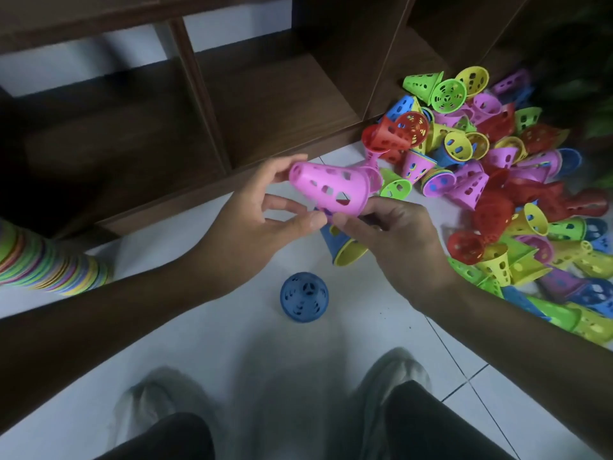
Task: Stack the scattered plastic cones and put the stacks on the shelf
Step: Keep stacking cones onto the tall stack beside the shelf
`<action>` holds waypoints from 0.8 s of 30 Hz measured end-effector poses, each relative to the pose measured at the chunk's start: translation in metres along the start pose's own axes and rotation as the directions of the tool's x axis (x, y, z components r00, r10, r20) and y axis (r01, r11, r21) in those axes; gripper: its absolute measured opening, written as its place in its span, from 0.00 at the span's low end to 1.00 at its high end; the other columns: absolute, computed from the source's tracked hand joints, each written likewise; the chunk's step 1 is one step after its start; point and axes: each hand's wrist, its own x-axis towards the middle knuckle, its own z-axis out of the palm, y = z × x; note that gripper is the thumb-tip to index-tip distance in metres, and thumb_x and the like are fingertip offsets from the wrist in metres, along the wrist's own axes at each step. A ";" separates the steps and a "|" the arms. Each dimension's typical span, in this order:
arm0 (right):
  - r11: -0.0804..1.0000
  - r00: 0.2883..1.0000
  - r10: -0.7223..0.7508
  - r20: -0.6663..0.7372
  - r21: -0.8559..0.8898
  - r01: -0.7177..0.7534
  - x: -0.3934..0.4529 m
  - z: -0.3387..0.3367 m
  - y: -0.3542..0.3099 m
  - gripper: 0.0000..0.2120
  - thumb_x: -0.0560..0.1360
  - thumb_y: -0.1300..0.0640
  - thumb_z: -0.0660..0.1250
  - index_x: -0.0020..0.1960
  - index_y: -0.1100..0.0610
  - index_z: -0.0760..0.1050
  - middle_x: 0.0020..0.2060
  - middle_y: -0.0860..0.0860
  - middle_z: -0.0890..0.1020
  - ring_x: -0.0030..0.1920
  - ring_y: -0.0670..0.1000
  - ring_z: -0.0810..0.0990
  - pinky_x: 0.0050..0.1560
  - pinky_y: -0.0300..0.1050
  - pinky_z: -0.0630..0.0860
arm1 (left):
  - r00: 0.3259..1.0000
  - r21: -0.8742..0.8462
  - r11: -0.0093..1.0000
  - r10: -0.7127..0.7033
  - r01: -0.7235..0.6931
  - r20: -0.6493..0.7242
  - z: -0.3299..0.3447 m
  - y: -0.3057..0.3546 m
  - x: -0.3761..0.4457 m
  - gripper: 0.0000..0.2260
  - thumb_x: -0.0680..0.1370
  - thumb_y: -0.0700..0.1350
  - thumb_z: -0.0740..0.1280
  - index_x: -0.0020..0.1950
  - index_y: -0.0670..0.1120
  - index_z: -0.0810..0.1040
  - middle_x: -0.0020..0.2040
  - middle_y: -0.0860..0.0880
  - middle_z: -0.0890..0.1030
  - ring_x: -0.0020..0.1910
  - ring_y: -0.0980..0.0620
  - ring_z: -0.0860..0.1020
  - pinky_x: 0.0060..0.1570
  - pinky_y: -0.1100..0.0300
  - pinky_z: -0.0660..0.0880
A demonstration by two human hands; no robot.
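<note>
Stacking step, mid-way. Left hand [265, 207] and right hand [388, 234] each had a pinch grip on the pink cone [328, 187], held sideways above the floor [232, 327], narrow end toward the left fingers. A purple piece showed between the thumbs; can't tell what. Blue-and-yellow nested cones [343, 245] lay just below the right grip, lone blue cone [304, 297] further down. Loose pile [497, 194] sat right of the grip, shelf [265, 104] beyond it. Finished stack [53, 267] lay far left. Next, probably: seat pink onto another cone, axes aligned.

Perforated pink cone [328, 189] on its side in midair, beside a scattered multicoloured heap [497, 194] (floor, right).
</note>
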 end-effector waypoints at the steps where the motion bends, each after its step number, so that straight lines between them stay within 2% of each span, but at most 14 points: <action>1: 1.000 1.000 0.007 0.027 0.017 -0.007 -0.007 0.004 -0.007 0.03 0.75 0.61 0.74 0.43 0.60 0.84 0.38 0.62 0.84 0.34 0.65 0.82 0.38 0.52 0.79 | 1.000 -0.008 1.000 0.007 -0.007 0.002 0.000 0.003 -0.002 0.26 0.74 0.46 0.76 0.70 0.55 0.72 0.63 0.58 0.78 0.58 0.57 0.81 0.48 0.64 0.79; 3: 0.997 0.996 0.028 0.090 0.075 -0.034 -0.019 0.010 -0.017 0.01 0.75 0.63 0.74 0.45 0.60 0.84 0.38 0.63 0.84 0.32 0.64 0.83 0.35 0.46 0.80 | 1.000 -0.004 1.000 0.025 -0.025 -0.001 -0.001 0.005 -0.008 0.23 0.74 0.43 0.75 0.68 0.52 0.75 0.60 0.57 0.81 0.58 0.59 0.81 0.48 0.66 0.79; 7: 0.989 0.986 0.079 0.148 0.109 -0.096 -0.032 0.015 -0.016 0.05 0.73 0.66 0.75 0.48 0.60 0.85 0.42 0.59 0.86 0.36 0.61 0.84 0.40 0.43 0.82 | 0.998 -0.035 0.999 0.023 -0.025 -0.056 -0.010 0.000 -0.020 0.19 0.76 0.41 0.74 0.65 0.50 0.77 0.57 0.57 0.82 0.57 0.58 0.81 0.46 0.64 0.79; 9: 0.975 0.984 0.135 0.117 0.164 -0.153 -0.034 0.014 -0.009 0.07 0.72 0.68 0.74 0.48 0.61 0.84 0.43 0.56 0.87 0.36 0.56 0.84 0.42 0.39 0.81 | 0.995 -0.022 0.999 0.021 -0.023 -0.095 -0.018 -0.005 -0.025 0.16 0.77 0.42 0.73 0.63 0.53 0.77 0.57 0.57 0.82 0.57 0.55 0.81 0.45 0.60 0.81; 13: 0.865 0.956 0.286 0.067 0.411 -0.288 -0.036 0.009 0.006 0.13 0.72 0.71 0.72 0.55 0.63 0.81 0.47 0.56 0.85 0.46 0.51 0.83 0.47 0.36 0.79 | 0.991 -0.006 0.999 -0.040 0.040 -0.127 -0.029 -0.019 -0.039 0.12 0.76 0.51 0.71 0.59 0.58 0.76 0.57 0.57 0.82 0.57 0.52 0.81 0.45 0.57 0.81; 15: 0.761 0.920 0.379 0.098 0.533 -0.370 -0.038 0.009 0.011 0.17 0.72 0.71 0.71 0.60 0.64 0.79 0.49 0.57 0.84 0.46 0.51 0.84 0.47 0.35 0.79 | 0.992 0.005 0.996 -0.089 0.090 -0.092 -0.027 -0.027 -0.046 0.12 0.76 0.53 0.70 0.58 0.57 0.76 0.56 0.56 0.83 0.56 0.52 0.82 0.46 0.55 0.82; 18: 0.650 0.877 0.455 0.156 0.615 -0.447 -0.042 0.009 0.019 0.19 0.72 0.70 0.71 0.63 0.63 0.77 0.46 0.59 0.85 0.40 0.51 0.85 0.44 0.34 0.79 | 0.987 -0.003 0.987 -0.162 0.162 -0.014 -0.021 -0.037 -0.054 0.10 0.80 0.50 0.70 0.59 0.52 0.76 0.55 0.53 0.84 0.56 0.53 0.82 0.50 0.56 0.83; 24: 0.592 0.821 0.521 0.235 0.593 -0.546 -0.044 0.008 0.033 0.29 0.67 0.63 0.75 0.67 0.62 0.74 0.51 0.58 0.86 0.46 0.50 0.86 0.46 0.35 0.80 | 0.956 0.065 0.961 -0.275 0.270 0.098 -0.013 -0.050 -0.058 0.11 0.80 0.50 0.68 0.61 0.50 0.76 0.56 0.52 0.83 0.57 0.53 0.82 0.58 0.52 0.81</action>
